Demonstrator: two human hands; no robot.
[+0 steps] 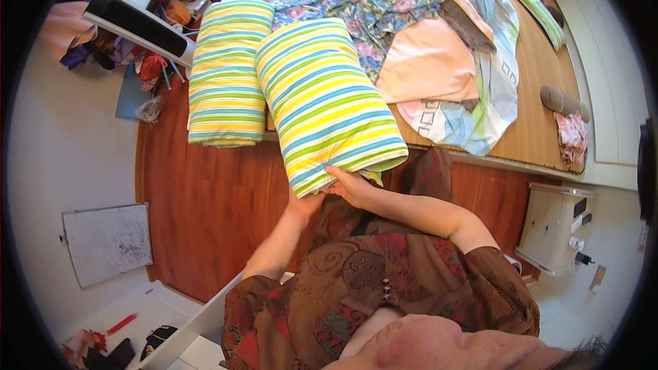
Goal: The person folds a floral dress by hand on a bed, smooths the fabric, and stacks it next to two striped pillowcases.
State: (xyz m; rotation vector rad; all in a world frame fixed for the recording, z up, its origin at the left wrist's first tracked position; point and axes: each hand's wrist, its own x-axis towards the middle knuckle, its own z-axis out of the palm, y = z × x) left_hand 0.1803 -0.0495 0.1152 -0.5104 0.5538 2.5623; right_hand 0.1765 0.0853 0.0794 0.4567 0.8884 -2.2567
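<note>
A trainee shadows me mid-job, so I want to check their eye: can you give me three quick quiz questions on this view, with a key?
1. Where is the right hand? A on the floor; B at the near end of the front striped bundle; C out of view.
2. True or false: the other striped bundle lies left of the front one.
3. What pattern shows on the blue cloth just beyond the front bundle?
Key: 1 B; 2 true; 3 flowers.

Striped bundle (332, 99), yellow, green, blue, white; folded thick; held aslant by near end, far end over bed (531, 123).
</note>
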